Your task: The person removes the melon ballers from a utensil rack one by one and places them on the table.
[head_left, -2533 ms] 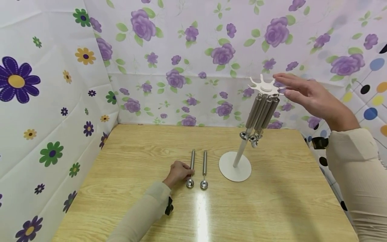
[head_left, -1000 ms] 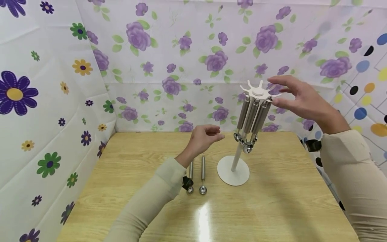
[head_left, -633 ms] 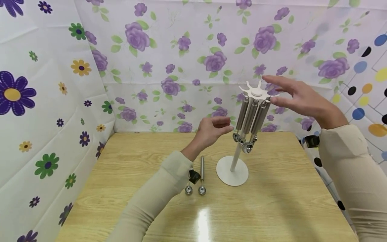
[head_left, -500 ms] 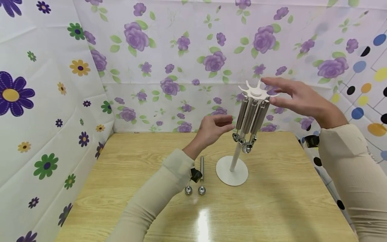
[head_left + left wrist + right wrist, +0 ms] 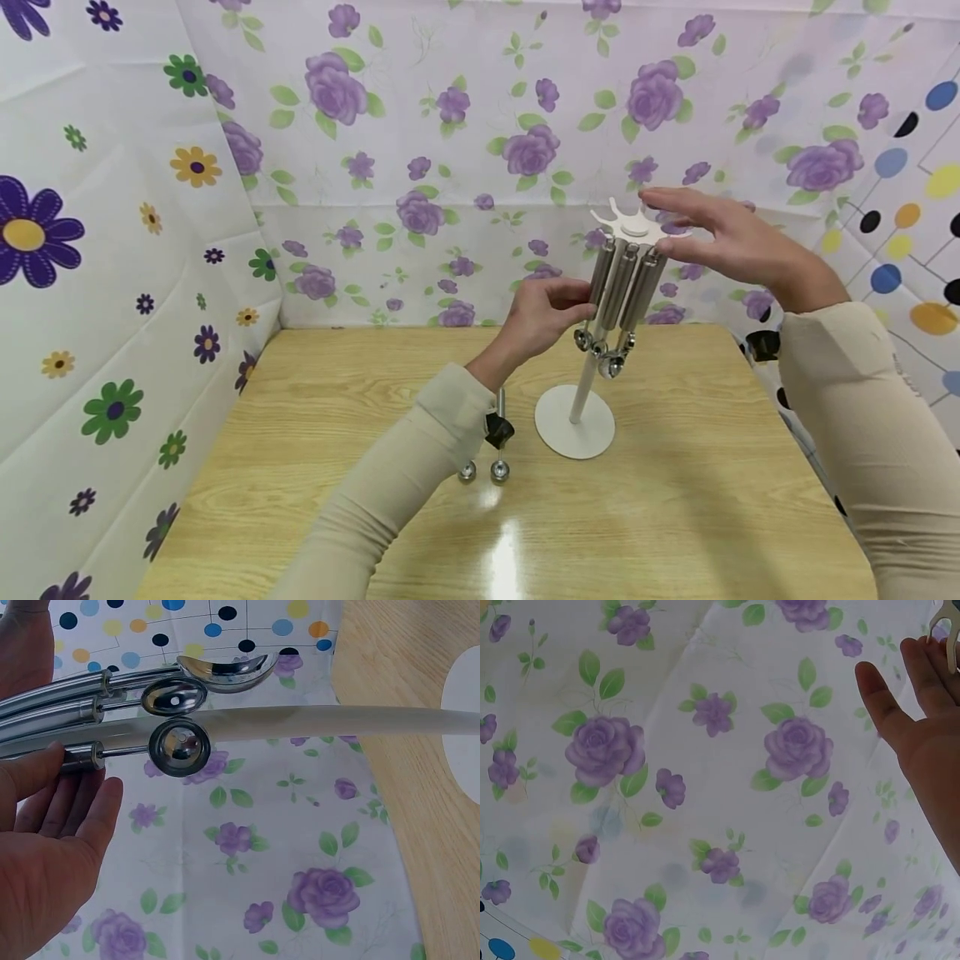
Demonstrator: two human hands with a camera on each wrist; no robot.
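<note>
A white rotating utensil stand (image 5: 635, 225) with hooked arms carries several metal-handled scoops. My left hand (image 5: 543, 321) pinches the handle of the leftmost one, a melon baller (image 5: 180, 747) with a small round cup, thumb in front and fingers behind. Beside it in the left wrist view hang another small scoop (image 5: 175, 697) and one with a larger bowl (image 5: 229, 673). My right hand (image 5: 731, 237) is at the stand's top, thumb and fingers spread apart around its right-hand arms. In the right wrist view only part of that hand and an arm tip show.
Two similar scoops lie on the wooden table (image 5: 360, 417); one cup (image 5: 499, 472) shows plainly, while my left wrist covers much of the handles. The stand's round white base (image 5: 574, 437) rests right of them. Flowered cloth (image 5: 420, 150) hangs behind the table.
My left hand has left the scoop on the table, risen rightward and taken hold of the hanging melon baller. My right hand stays at the stand's top, which has turned slightly.
</note>
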